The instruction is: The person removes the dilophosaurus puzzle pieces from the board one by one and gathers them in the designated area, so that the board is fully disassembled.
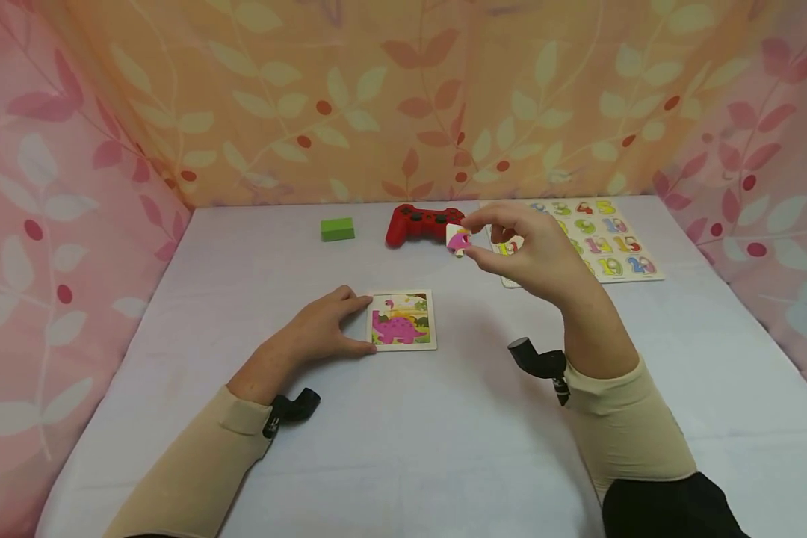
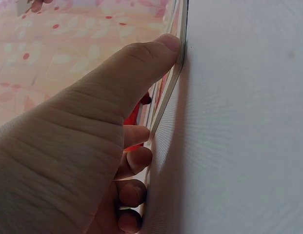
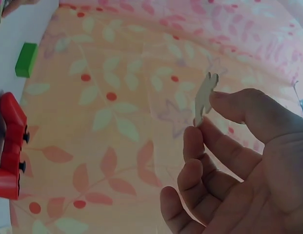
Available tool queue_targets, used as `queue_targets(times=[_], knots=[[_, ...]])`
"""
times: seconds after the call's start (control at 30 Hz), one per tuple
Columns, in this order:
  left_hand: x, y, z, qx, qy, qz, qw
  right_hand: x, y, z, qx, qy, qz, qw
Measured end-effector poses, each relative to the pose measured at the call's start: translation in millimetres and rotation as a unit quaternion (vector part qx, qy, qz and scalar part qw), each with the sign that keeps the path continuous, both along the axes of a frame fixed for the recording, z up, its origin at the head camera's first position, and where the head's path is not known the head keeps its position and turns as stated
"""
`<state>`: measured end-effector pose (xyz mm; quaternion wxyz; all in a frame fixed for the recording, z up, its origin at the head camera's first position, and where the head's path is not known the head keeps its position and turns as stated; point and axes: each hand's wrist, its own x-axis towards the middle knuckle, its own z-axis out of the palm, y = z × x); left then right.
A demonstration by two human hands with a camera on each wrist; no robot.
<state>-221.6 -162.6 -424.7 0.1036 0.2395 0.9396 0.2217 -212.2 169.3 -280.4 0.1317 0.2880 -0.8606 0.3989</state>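
Backdrop: floral hangings (image 1: 376,112) enclose the rear and both sides of the work area. Below them stands a counter (image 1: 390,426) under a white covering.

Number board (image 1: 598,237): at the rear right of the counter, partly hidden behind the right hand (image 1: 527,246). Its coloured numerals appear seated wherever they can be seen; no work on it is observed.

Hands: well apart. The left hand (image 1: 312,325) holds the left side of a picture tray lower on the counter, thumb at the near corner and a finger at the far one. The right hand is raised above the counter, thumb and forefinger pinched together on a small piece, the other fingers loosely bent.

Red game controller (image 1: 420,224): at the rear of the counter, unattended.

Picture tray (image 1: 433,325): flat on the counter, right of the left hand. The pink dinosaur's body fills the lower part and greenery the upper right; these sections I judge complete. The upper left looks paler and is probably vacant, though too small to certify.

Green block (image 1: 337,229): rear left of the controller, untouched.

Puzzle piece (image 1: 457,240): pink-printed, off the tray and held up in front of the controller. No other loose piece is visible, so I assess the picture as nearly finished, with this one piece outstanding.
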Motion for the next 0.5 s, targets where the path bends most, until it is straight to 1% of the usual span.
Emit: queue_targets(times=[0.13,0.27,0.33,0.4,0.5], knots=[[0.3,0.5,-0.6,0.0,-0.005,0.005,1.0,-2.1,12,0.9,0.018,-0.006,-0.005,0.9998],[0.7,1.4,-1.4,-0.005,-0.004,0.007,1.0,-5.2,24,-0.1,0.035,-0.03,-0.009,0.9989],[1.1,1.6,-1.1,-0.006,-0.003,0.007,0.9999,-7.1,29,-1.1,0.043,-0.054,-0.015,0.9975],[1.3,1.5,-0.3,-0.006,-0.002,0.007,1.0,-9.6,33,-2.2,0.057,-0.087,-0.028,0.9942],[1.4,0.9,0.6,-0.008,0.001,0.004,1.0,-14.5,37,-5.0,0.083,-0.141,-0.048,0.9853]])
